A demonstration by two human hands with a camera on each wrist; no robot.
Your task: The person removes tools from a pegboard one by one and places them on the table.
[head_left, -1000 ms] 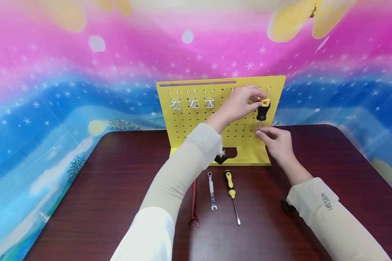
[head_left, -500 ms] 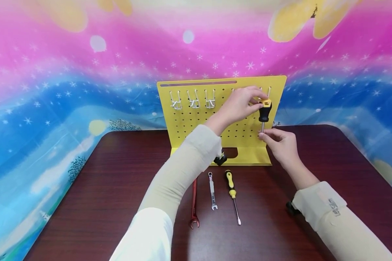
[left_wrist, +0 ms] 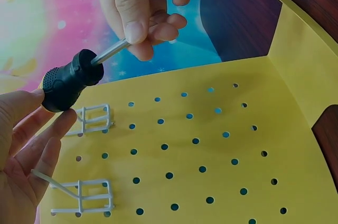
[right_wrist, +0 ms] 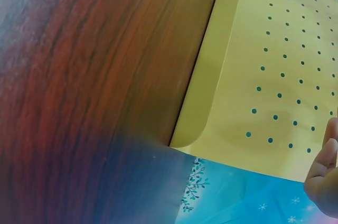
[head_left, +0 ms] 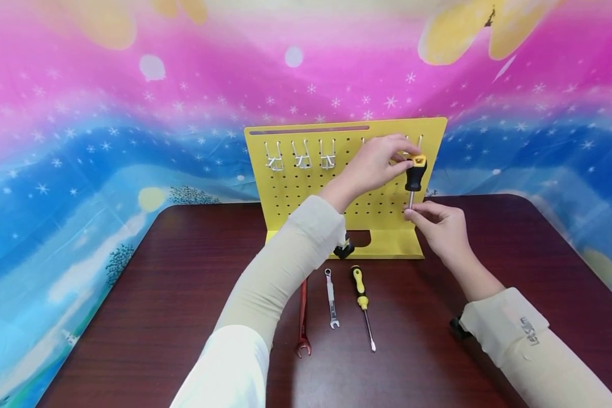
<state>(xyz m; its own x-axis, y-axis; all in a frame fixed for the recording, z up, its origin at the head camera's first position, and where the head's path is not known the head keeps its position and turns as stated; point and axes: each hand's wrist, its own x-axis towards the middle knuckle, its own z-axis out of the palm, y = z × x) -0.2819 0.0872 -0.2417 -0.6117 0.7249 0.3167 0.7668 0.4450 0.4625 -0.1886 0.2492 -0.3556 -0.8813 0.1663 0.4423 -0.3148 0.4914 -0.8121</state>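
A short screwdriver with a black and yellow handle (head_left: 415,177) is held upright in front of the right part of a yellow pegboard (head_left: 395,241). My left hand (head_left: 379,163) pinches the top of its handle between thumb and fingers. Lower down, my right hand (head_left: 442,228) pinches the metal shaft near its tip, which the fingers hide. In the left wrist view the black handle (left_wrist: 71,81) stands off the board, near a white wire hook (left_wrist: 95,118). Only the edge of my right hand (right_wrist: 323,179) shows in the right wrist view.
White hooks (head_left: 302,163) line the board's upper left; others sit partly behind my left hand. On the dark wood table (head_left: 194,317) lie a red wrench (head_left: 303,323), a small silver wrench (head_left: 331,300) and a long yellow-black screwdriver (head_left: 362,300). A patterned cloth (head_left: 132,141) hangs behind.
The short screwdriver has shifted slightly right and down, and its shaft now leans less. My right hand and forearm moved a little right with it; both hands keep their pinch.
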